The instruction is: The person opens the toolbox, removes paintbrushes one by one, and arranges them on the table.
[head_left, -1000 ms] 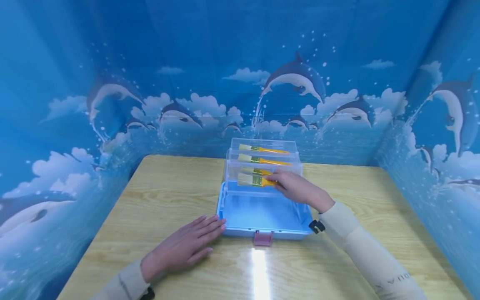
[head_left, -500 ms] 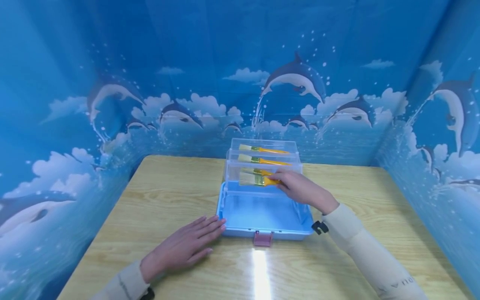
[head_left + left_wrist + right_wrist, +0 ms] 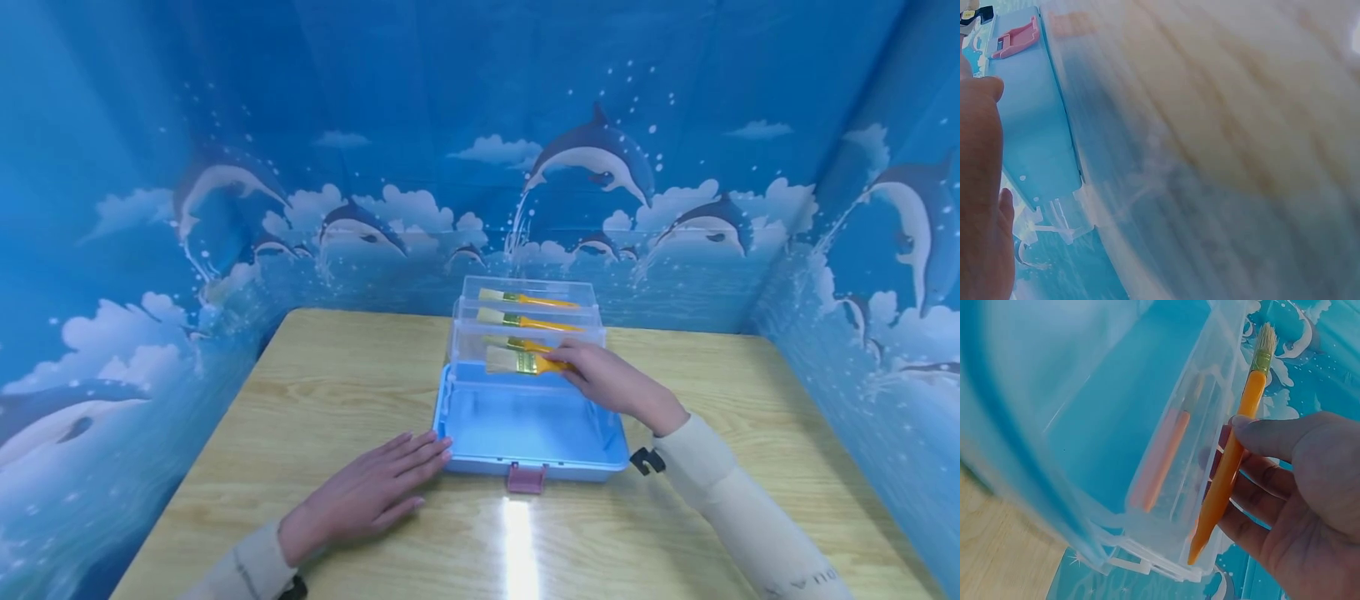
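Note:
A blue storage box stands with its clear tiered trays unfolded at the back. My right hand pinches an orange-handled paintbrush between thumb and fingers. In the head view its wide pale bristles point left, over the box and in front of the lowest tray. Behind it in that tray lies another paintbrush, partly hidden by the held one. My left hand lies with straight fingers on the table, fingertips touching the box's front left corner.
Further paintbrushes lie in the upper trays, one in the top tray and one in the middle tray. A pink latch hangs at the box's front edge. Dolphin-printed cloth walls the wooden table at back and sides.
My right hand has shifted slightly to the right with the paintbrush, whose bristles have moved right as well. The left hand and the box have stayed in place.

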Tool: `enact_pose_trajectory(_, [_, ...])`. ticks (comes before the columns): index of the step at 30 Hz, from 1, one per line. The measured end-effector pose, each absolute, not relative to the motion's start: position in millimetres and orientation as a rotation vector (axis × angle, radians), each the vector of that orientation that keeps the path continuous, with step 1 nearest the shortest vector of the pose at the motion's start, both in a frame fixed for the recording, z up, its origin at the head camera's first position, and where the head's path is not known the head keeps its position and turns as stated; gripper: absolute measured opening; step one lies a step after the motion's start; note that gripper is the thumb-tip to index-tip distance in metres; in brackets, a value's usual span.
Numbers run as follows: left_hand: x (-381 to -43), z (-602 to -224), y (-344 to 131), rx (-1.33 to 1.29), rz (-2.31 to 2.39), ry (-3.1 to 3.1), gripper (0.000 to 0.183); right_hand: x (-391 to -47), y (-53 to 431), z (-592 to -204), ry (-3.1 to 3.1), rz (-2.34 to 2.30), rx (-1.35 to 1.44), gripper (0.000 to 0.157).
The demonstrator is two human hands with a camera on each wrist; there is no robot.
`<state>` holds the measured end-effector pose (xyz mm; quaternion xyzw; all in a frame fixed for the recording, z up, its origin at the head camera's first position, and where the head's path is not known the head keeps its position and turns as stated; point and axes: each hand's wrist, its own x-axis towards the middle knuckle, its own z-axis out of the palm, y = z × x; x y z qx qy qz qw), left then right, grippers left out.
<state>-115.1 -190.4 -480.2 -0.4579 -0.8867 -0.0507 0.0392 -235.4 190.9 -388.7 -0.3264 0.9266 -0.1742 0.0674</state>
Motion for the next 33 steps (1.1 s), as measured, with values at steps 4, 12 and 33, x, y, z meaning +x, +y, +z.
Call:
enact_pose_trajectory(4, [-115.1,-480.2,-190.9,-1.400,-0.154,-2.728,0.064,-233.0,193.5,-387.4,2.814,-0.539,-0.965,0.037])
enact_pose_trajectory(12, [-115.4,-480.9,-190.7,-1.400,-0.164,-2.729,0.064,-228.1,202.9,-385.5,2.866,-0.546,-0.925,0.038])
enact_pose_trajectory(33, [-119.6,-478.8,-193.4,-1.456,-0.096,-2.667,0.067,-216.6,218.4,-384.9,2.911,-0.646,-0.884,0.041])
